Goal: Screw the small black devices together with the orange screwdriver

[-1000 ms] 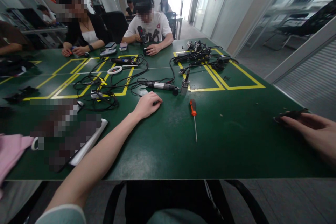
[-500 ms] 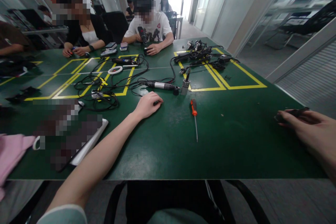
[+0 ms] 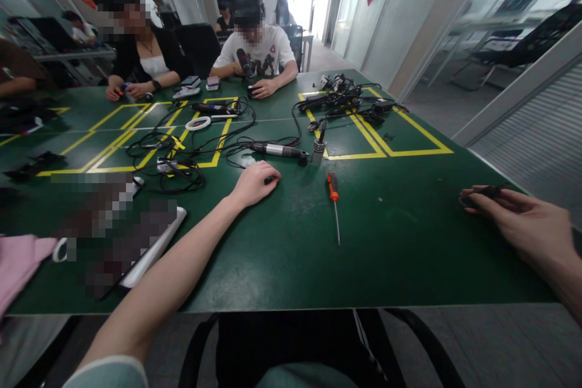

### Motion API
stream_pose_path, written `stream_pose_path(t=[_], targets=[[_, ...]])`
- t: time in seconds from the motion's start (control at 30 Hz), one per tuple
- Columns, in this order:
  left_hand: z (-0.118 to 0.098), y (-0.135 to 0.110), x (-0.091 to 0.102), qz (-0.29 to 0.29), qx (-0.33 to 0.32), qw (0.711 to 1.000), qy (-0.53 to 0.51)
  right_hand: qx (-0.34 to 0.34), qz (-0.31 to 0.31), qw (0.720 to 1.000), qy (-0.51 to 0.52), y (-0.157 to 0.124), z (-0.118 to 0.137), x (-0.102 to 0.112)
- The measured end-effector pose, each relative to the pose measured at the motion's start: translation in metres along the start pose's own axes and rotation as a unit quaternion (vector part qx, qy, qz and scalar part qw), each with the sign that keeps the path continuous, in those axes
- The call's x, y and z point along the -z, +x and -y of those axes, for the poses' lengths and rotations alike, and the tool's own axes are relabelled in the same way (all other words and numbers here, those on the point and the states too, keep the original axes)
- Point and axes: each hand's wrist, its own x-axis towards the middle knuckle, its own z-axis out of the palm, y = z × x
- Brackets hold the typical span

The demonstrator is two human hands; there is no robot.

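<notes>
My left hand [image 3: 257, 185] rests on the green table, its fingers curled closed around a small dark thing [image 3: 270, 180] that I cannot make out. Just behind it lies a silver and black electric screwdriver [image 3: 276, 150] on a cable. At the table's right side, my right hand [image 3: 530, 218] grips a dark, thin black piece [image 3: 484, 192] between thumb and fingers; its kind does not show. An orange and grey hand screwdriver [image 3: 333, 188] lies between my hands, its shaft pointing toward me. Beyond it stands a small metal cup-like holder [image 3: 318, 153] with a dark tip sticking up.
Black cables [image 3: 184, 176] tangle behind my left forearm. More cables and plugs [image 3: 339, 100] are heaped at the back right, over yellow tape. A tablet-like slab [image 3: 157, 248] and a pink cloth [image 3: 22, 264] lie at left. Across the table, a person [image 3: 259, 51] holds a power tool.
My right hand has moved a little to the left with the black piece in it. The left hand stays in place on the table; the whole view has shifted slightly.
</notes>
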Motion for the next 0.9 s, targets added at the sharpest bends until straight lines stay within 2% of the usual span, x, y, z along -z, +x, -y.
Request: stream_pose_path(t=[0.1,0.13,0.2,0.27,0.3,0.4,0.47,0.5,0.57,0.63,0.9], targets=[[-0.001,0.000,0.000,-0.002,0.002,1.000,-0.008,-0.082,0.033,0.996,0.032,-0.001,0.005,-0.007],[-0.001,0.000,0.000,-0.003,0.003,1.000,-0.012,-0.081,0.044,0.995,0.041,-0.002,0.008,-0.011],[0.000,0.000,0.000,-0.006,0.005,1.000,-0.023,-0.049,0.089,0.993,0.062,-0.006,0.015,-0.024],[-0.001,0.000,0.001,-0.016,0.010,0.999,-0.039,0.010,0.180,0.981,0.068,-0.012,0.022,-0.044],[-0.003,0.000,0.002,-0.025,0.016,0.998,-0.051,0.042,0.247,0.966,0.067,-0.017,0.026,-0.058],[-0.014,0.000,0.007,-0.068,0.036,0.992,-0.105,0.071,0.361,0.927,0.070,-0.040,0.035,-0.108],[-0.027,-0.001,0.010,-0.097,0.034,0.984,-0.148,0.135,0.483,0.863,0.059,-0.058,0.039,-0.144],[-0.034,-0.001,0.011,-0.099,0.028,0.980,-0.168,0.146,0.506,0.848,0.057,-0.067,0.040,-0.159],[-0.047,-0.003,0.011,-0.092,0.010,0.975,-0.202,0.160,0.532,0.830,0.054,-0.081,0.039,-0.182],[-0.056,-0.005,0.009,-0.075,-0.007,0.970,-0.230,0.177,0.548,0.817,0.045,-0.089,0.036,-0.194],[-0.056,-0.008,0.004,-0.061,-0.061,0.976,-0.199,0.233,0.558,0.796,0.021,-0.088,0.028,-0.192]])
